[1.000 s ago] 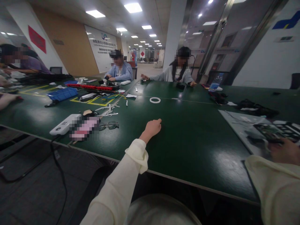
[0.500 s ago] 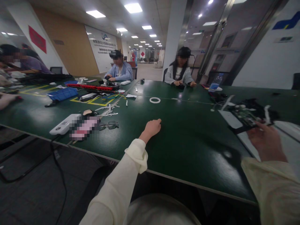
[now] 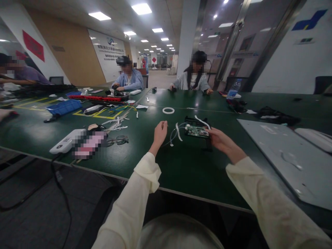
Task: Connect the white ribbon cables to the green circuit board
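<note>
My right hand (image 3: pixel 221 141) grips the right end of a green circuit board (image 3: pixel 197 131) on a black frame, held above the table in front of me. A white ribbon cable (image 3: pixel 178 132) and thin grey wires hang from the board's left side, and another white strip (image 3: pixel 202 122) curves over its top. To the left of the wires, my left hand (image 3: pixel 160 134) is raised with its fingers closed together; whether anything small is between them is hidden. Beyond both hands a white ring (image 3: pixel 168 110) lies flat on the table.
Glasses (image 3: pixel 118 140), a pink phone (image 3: pixel 90 145) and a white device (image 3: pixel 67 141) lie left on the green table (image 3: pixel 145 155). Farther back is a blue tray (image 3: pixel 63 107). A grey panel (image 3: pixel 280 152) lies right. People sit across the table and at far left.
My right hand has brought the circuit board from the far right to the middle, near my left hand. My left hand has lifted and turned upright. The view has shifted slightly.
</note>
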Available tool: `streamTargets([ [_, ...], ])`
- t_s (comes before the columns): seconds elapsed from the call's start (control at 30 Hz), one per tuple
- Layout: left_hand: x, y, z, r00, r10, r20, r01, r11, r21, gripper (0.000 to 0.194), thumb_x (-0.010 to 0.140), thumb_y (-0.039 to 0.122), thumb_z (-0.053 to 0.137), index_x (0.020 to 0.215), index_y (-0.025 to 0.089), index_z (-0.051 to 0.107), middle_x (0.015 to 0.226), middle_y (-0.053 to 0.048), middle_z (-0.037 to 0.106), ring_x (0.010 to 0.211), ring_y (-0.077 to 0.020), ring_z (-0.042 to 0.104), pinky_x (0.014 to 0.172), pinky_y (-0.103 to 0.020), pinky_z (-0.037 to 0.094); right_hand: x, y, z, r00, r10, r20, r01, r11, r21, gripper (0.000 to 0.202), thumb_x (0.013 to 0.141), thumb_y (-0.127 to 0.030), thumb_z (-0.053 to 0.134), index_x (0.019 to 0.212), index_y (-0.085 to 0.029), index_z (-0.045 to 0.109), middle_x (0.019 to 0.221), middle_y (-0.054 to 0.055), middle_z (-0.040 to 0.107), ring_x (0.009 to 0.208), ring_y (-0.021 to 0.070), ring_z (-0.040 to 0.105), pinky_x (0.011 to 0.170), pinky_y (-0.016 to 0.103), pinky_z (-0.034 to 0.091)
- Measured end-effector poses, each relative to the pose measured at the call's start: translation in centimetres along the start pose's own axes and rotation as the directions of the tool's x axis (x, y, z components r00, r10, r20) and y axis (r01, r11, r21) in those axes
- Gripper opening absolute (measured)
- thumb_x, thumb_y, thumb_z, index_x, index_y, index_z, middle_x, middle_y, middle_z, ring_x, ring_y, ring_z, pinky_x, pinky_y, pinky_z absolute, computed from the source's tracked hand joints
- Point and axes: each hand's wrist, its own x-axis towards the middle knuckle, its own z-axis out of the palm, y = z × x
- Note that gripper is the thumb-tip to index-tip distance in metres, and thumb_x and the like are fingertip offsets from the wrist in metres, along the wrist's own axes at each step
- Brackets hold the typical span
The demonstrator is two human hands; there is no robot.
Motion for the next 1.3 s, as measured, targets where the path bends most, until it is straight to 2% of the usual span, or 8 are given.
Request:
streamTargets([
  [0.07,0.3,0.1,-0.3,0.968,-0.135,0.213,0.181,0.959,-0.216,0.054,0.088,0.055,0.022,0.092,0.014,0.058,0.087,-0.009,0.065,0.083,-0.0174,0.061,0.074,-0.029,0.047,0.2,0.7,1.2,0.998,0.052,0.047,-0.054,0.998,0.036,0.017,0.076,-0.01,0.056,0.09,-0.018,0.059,0.076,0.002,0.065,0.065,0.011,0.061,0.052,0.018,0.05],
  [0.13,0.4,0.2,-0.6,0.882,-0.196,0.428,0.354,0.875,-0.331,0.063,0.085,0.063,0.02,0.093,0.014,0.058,0.086,-0.01,0.066,0.078,-0.0177,0.063,0.07,-0.03,0.049,0.3,1.4,1.9,0.995,0.077,0.057,-0.081,0.995,0.066,0.018,0.076,-0.009,0.056,0.091,-0.018,0.059,0.077,0.001,0.065,0.067,0.011,0.062,0.053,0.019,0.051],
  [0.23,0.4,0.1,-0.8,0.811,-0.209,0.547,0.444,0.829,-0.341,0.054,0.08,0.061,0.041,0.094,0.013,0.059,0.089,-0.01,0.068,0.076,-0.0168,0.064,0.068,-0.027,0.05,0.5,2.3,2.3,0.996,0.081,0.041,-0.085,0.991,0.103,0.017,0.077,-0.009,0.055,0.092,-0.018,0.058,0.077,0.001,0.066,0.067,0.0109,0.062,0.055,0.019,0.051],
  [0.33,0.4,-0.7,-0.7,0.82,-0.211,0.532,0.405,0.871,-0.279,0.032,0.074,0.04,0.062,0.089,0.011,0.063,0.088,-0.01,0.068,0.072,-0.0135,0.063,0.064,-0.023,0.05,0.5,3.0,2.1,0.997,0.076,0.028,-0.078,0.991,0.112,0.018,0.077,-0.011,0.055,0.092,-0.018,0.058,0.076,0.001,0.066,0.066,0.0108,0.062,0.056,0.019,0.051],
  [0.47,0.6,-1.8,-0.4,0.844,-0.205,0.495,0.366,0.895,-0.253,0.021,0.077,0.028,0.058,0.084,0.01,0.067,0.079,-0.008,0.067,0.06,-0.0085,0.06,0.057,-0.02,0.048,0.7,3.7,1.4,0.997,0.064,0.032,-0.067,0.992,0.111,0.02,0.077,-0.011,0.056,0.095,-0.019,0.058,0.079,0.001,0.066,0.068,0.0106,0.063,0.058,0.019,0.051],
  [0.73,0.3,-1.3,-0.1,0.878,-0.187,0.442,0.337,0.896,-0.29,0.024,0.077,0.027,0.058,0.096,0.014,0.063,0.086,-0.006,0.067,0.062,-0.0103,0.062,0.053,-0.019,0.048,0.3,4.2,1.4,0.997,0.056,0.046,-0.062,0.991,0.123,0.021,0.078,-0.012,0.056,0.098,-0.019,0.058,0.079,0.001,0.066,0.071,0.0114,0.063,0.061,0.021,0.052],
  [1.03,0.1,-0.6,-0.5,0.946,-0.15,0.287,0.221,0.948,-0.231,0.023,0.075,0.034,0.059,0.083,0.014,0.066,0.073,-0.003,0.065,0.061,-0.0107,0.06,0.056,-0.022,0.05,0.3,4.1,1.3,0.997,0.065,0.04,-0.069,0.993,0.095,0.021,0.078,-0.012,0.056,0.097,-0.02,0.058,0.081,0.001,0.066,0.07,0.012,0.063,0.059,0.022,0.052],
  [1.3,0.4,-1.1,-0.1,0.936,-0.185,0.3,0.266,0.929,-0.259,0.019,0.074,0.031,0.06,0.082,0.013,0.061,0.069,-0.003,0.065,0.056,-0.0105,0.06,0.052,-0.021,0.048,0.2,4.0,1.4,0.997,0.055,0.052,-0.061,0.99,0.126,0.02,0.078,-0.012,0.056,0.096,-0.019,0.058,0.076,0.0,0.065,0.07,0.0111,0.063,0.06,0.02,0.052],
])
